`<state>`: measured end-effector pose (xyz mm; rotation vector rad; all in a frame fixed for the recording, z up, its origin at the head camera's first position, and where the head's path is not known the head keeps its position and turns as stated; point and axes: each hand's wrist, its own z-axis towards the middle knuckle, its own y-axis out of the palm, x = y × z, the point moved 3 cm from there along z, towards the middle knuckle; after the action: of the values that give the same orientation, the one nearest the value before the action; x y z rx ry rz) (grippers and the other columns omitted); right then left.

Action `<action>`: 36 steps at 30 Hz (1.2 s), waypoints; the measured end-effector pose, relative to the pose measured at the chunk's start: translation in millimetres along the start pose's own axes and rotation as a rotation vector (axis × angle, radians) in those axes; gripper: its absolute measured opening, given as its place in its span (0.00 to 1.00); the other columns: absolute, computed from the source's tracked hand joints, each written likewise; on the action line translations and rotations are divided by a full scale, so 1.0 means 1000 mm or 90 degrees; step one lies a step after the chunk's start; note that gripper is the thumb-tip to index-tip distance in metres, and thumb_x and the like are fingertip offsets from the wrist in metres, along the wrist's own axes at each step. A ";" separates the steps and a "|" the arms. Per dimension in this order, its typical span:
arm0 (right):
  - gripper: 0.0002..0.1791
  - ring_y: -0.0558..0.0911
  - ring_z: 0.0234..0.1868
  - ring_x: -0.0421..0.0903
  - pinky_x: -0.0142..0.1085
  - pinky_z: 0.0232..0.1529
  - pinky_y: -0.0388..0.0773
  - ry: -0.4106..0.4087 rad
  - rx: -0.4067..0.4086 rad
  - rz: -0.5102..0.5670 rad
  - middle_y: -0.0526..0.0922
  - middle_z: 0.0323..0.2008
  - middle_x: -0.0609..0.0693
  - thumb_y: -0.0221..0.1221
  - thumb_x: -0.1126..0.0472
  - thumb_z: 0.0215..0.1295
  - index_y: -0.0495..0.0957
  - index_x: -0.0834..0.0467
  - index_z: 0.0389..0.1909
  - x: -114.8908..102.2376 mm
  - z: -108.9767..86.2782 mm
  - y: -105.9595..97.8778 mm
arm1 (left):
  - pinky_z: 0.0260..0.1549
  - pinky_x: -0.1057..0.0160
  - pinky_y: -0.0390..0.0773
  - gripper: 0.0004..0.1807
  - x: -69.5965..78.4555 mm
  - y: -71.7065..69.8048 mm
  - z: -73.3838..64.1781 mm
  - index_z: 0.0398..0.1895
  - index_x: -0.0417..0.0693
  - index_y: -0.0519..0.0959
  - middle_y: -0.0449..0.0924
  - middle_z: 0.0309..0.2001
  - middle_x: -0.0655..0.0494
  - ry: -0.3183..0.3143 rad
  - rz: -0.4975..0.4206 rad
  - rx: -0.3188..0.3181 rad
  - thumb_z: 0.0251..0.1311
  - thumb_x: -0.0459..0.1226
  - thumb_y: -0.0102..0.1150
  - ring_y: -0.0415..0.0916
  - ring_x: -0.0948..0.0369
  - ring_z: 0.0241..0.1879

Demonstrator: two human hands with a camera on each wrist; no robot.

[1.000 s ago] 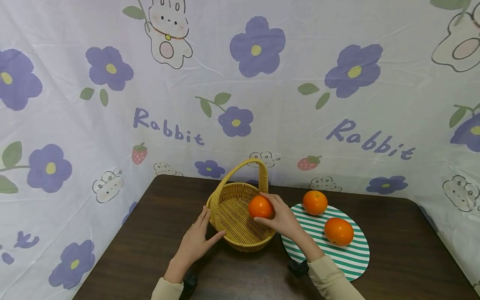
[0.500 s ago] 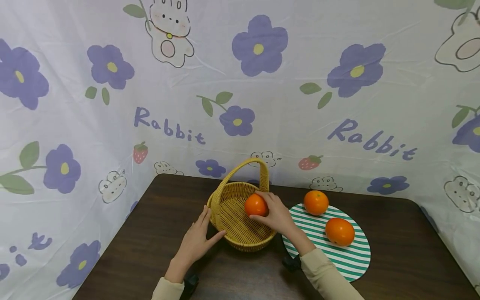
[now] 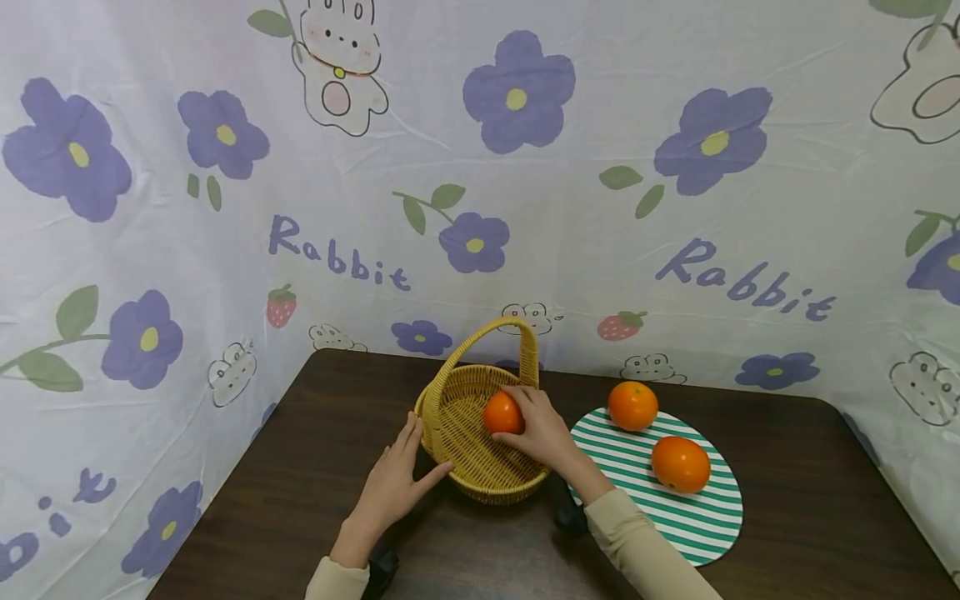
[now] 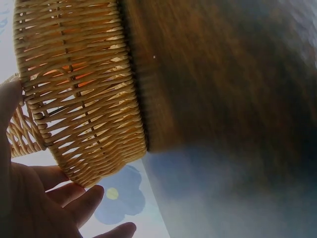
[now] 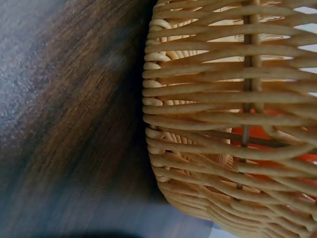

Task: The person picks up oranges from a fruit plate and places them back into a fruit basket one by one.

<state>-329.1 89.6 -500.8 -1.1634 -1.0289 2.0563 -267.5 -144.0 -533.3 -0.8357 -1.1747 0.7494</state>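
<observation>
A yellow wicker basket point(image 3: 491, 495) with a tall arched handle stands on the dark table. My right hand point(image 3: 551, 435) reaches over its right side and holds an orange point(image 3: 501, 414) between thumb and fingers, inside the basket's opening. Through the weave in the right wrist view, orange colour point(image 5: 260, 136) shows behind the strands, while that hand is out of sight there. Spread and fairly straight, the fingers of my left hand point(image 3: 385, 483) touch the basket's left side, the thumb at the near rim. In the left wrist view, the left hand point(image 4: 47, 203) lies along the wicker wall point(image 4: 84, 94).
Right of the basket lies a round green-and-white striped mat point(image 3: 705, 525). Two more oranges rest there, one at its back edge point(image 3: 632, 406) and one nearer the middle point(image 3: 680, 464). Behind the wooden table point(image 3: 285, 483) hangs a white cloth point(image 3: 570, 208) printed with flowers and rabbits.
My right hand has moved left with the orange, from the basket's right side further over its inside. The left hand has stayed at the basket's side.
</observation>
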 end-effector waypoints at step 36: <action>0.45 0.65 0.52 0.51 0.47 0.48 0.70 -0.032 -0.007 -0.081 0.63 0.57 0.54 0.66 0.46 0.42 0.58 0.50 0.63 -0.004 0.025 0.016 | 0.59 0.46 0.52 0.49 -0.001 0.001 0.000 0.68 0.54 0.43 0.39 0.69 0.57 -0.002 0.014 0.000 0.47 0.69 0.38 0.50 0.57 0.64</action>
<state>-350.4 69.5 -503.8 -1.0287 -1.1106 1.9914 -267.2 -144.0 -534.5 -0.8486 -1.1696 0.7693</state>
